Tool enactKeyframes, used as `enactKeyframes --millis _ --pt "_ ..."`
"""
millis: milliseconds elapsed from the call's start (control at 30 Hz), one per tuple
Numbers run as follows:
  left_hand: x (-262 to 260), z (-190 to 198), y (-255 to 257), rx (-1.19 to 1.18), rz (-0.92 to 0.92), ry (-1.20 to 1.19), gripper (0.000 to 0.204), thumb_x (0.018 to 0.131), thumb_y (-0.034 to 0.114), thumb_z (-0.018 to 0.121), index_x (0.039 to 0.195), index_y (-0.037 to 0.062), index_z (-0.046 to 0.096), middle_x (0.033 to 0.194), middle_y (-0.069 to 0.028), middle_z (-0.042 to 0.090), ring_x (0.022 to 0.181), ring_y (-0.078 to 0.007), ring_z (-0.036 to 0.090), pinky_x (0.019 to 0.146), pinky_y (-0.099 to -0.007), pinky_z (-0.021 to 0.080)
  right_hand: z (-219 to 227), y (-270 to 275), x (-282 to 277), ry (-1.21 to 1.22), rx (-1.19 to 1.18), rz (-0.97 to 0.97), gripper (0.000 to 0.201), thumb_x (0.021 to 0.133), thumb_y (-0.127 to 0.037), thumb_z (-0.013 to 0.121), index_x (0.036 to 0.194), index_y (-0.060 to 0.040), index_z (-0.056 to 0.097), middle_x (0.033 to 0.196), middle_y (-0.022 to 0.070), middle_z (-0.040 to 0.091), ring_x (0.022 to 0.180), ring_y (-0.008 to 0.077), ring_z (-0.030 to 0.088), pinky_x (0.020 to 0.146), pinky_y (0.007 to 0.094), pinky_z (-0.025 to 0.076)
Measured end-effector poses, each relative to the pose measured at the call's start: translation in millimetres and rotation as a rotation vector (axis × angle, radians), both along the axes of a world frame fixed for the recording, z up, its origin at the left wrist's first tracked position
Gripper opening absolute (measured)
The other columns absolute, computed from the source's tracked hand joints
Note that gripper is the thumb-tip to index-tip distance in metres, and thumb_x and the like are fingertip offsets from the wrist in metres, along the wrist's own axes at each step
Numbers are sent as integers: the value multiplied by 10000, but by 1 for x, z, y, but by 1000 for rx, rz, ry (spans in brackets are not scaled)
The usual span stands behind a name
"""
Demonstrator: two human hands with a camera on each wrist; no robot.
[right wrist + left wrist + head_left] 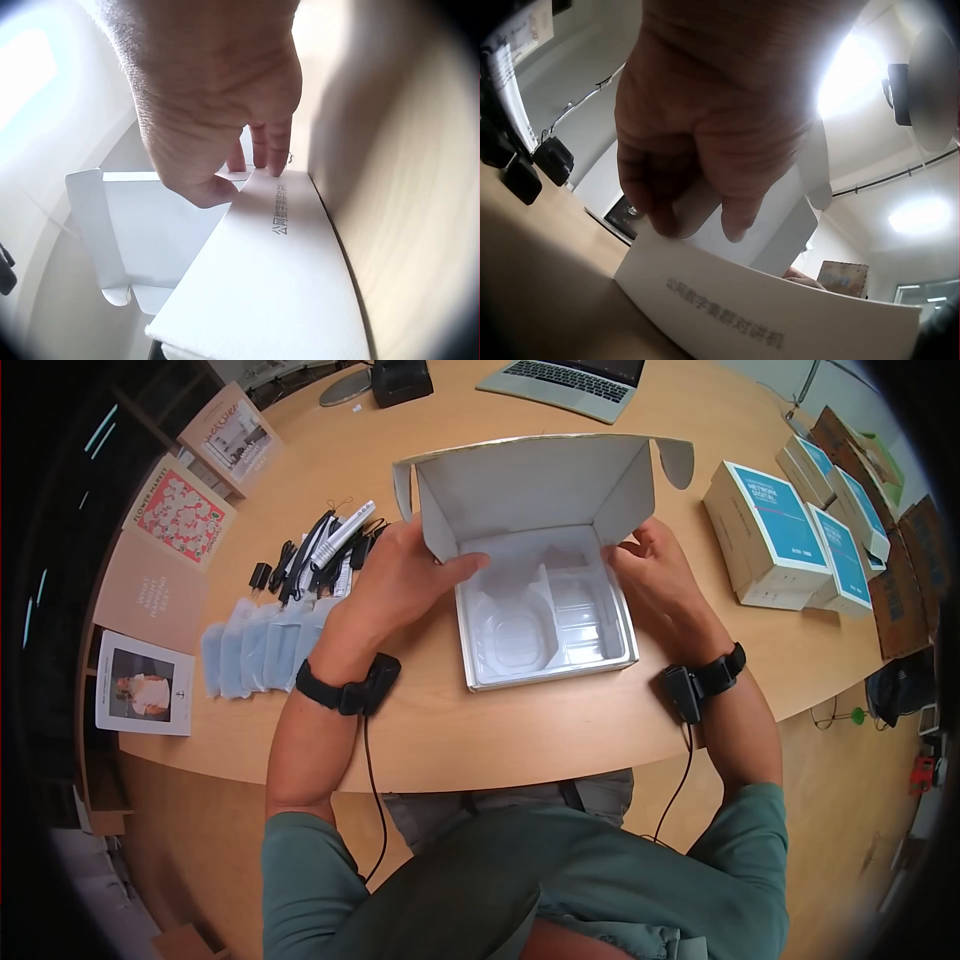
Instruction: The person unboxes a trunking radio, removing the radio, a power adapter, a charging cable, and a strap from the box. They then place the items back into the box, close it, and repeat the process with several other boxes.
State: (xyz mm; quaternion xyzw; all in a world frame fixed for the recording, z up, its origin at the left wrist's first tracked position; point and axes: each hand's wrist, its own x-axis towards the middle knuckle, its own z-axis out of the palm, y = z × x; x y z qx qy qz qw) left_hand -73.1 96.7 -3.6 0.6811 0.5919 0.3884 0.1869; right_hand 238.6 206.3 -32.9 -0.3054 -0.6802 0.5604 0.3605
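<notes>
An open white box stands on the table with its lid raised at the back. Inside lies a clear plastic tray with moulded compartments, holding nothing visible. My left hand grips the box's left side near the lid hinge, thumb over the inside; in the left wrist view the hand has fingers and thumb around a cardboard edge. On the opposite side my right hand holds the wall. In the right wrist view that hand has its thumb inside and fingers outside the printed wall.
Blue wrapped packets and black cables with white printed strips lie at the left, beside upright books. Several white-and-blue boxes stand at the right. A laptop and a black device are at the back.
</notes>
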Motion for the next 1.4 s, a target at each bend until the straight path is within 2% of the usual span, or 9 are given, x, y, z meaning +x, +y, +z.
enactKeyframes --millis 233,333,500,767,933,1100,1167,1233,1400 --pt "1 -3 1 -4 37 7 424 925 165 893 1301 30 751 1086 -138 832 873 -227 753 828 -357 593 -5 3 0 -1 -44 26 368 1005 49 659 1363 -31 696 1326 42 694 1108 140 700 977 324 589" --pt "1 -5 2 73 12 28 442 927 168 887 1319 28 737 1066 -141 831 839 -223 741 808 -356 589 -4 -2 -6 119 -171 -14 396 992 73 669 1375 -29 686 1329 50 693 1082 146 714 959 320 599" --pt "-5 21 -3 -67 -57 10 456 928 192 879 1318 18 719 992 -134 816 803 -220 729 792 -353 586 -1 0 -3 -66 66 -48 372 1009 82 637 1367 -17 665 1301 53 693 1095 149 706 954 325 613" --pt "-12 26 -4 -134 -64 76 479 928 241 888 1290 -15 707 869 -126 780 748 -194 704 751 -337 574 -3 -1 -1 -3 80 -16 341 1042 63 587 1356 -36 673 1313 45 687 1164 135 672 982 346 617" --pt "-13 7 2 48 -83 89 553 907 199 921 1342 -28 665 966 -122 758 779 -199 690 735 -336 585 -13 7 1 -13 74 -47 324 1036 47 590 1336 -33 680 1263 43 704 1163 134 660 1005 356 610" --pt "-16 8 1 85 -100 156 602 897 159 930 1385 -23 629 1055 -133 744 827 -212 696 748 -343 598 -8 8 6 -124 105 -20 321 1005 9 625 1317 -32 689 1233 24 701 1118 130 658 977 356 587" --pt "-12 15 -2 73 -95 164 600 900 153 928 1389 -21 625 1077 -138 743 842 -216 702 752 -341 599 1 1 4 -72 39 9 319 1005 10 633 1314 -42 691 1226 18 700 1109 129 659 970 342 576" --pt "-7 25 -6 -131 21 101 532 919 130 928 1371 24 671 1181 -77 789 1067 -172 723 939 -343 591 3 0 3 -20 -28 40 318 1005 12 641 1311 -52 693 1219 13 699 1099 128 660 963 327 564" --pt "-11 18 -3 -80 -23 62 540 913 130 933 1373 21 671 1186 -74 789 1064 -165 721 932 -346 594 -21 23 14 -83 -34 102 332 1030 -45 692 1362 -56 693 1224 -3 713 1127 121 655 1001 319 540"
